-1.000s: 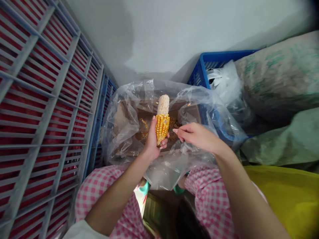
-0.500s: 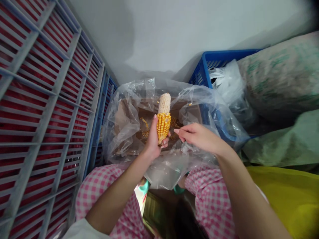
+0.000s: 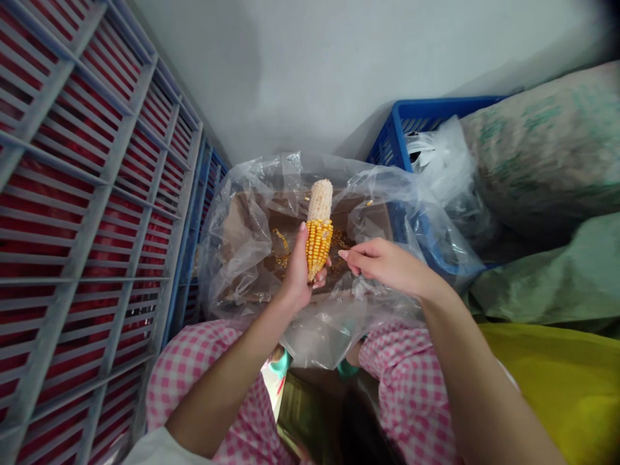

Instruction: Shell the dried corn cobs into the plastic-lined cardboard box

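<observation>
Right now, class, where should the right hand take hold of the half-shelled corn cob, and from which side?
Probably the bare pale upper half of the corn cob, coming from the right. The cob stands upright, the left hand wraps its kernelled lower half from the left, and the right hand hovers just right of it.

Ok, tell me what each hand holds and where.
Left hand grips the corn cob around its yellow lower end. Whether the right hand beside it holds anything cannot be told.
</observation>
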Action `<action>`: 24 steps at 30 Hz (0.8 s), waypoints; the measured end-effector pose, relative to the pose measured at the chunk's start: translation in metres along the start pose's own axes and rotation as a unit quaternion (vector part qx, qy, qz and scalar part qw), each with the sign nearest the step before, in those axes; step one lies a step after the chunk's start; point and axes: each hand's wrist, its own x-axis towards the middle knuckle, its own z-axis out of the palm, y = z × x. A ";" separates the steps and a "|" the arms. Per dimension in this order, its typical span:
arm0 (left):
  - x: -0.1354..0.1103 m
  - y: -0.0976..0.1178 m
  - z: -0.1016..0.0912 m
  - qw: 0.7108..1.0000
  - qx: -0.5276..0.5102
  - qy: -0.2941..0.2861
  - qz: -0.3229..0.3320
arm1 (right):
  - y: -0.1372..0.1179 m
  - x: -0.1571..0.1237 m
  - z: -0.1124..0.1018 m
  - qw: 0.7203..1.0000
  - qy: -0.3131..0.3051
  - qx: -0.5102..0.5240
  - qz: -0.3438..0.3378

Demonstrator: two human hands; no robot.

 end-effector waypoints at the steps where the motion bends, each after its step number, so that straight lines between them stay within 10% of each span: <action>1: 0.000 -0.001 0.000 1.000 0.007 0.011 0.010 | 0.000 0.000 0.001 1.000 0.001 -0.007 0.000; 24: 0.024 -0.018 -0.016 0.985 -0.079 0.134 0.071 | -0.003 0.027 0.097 0.964 0.254 0.069 0.031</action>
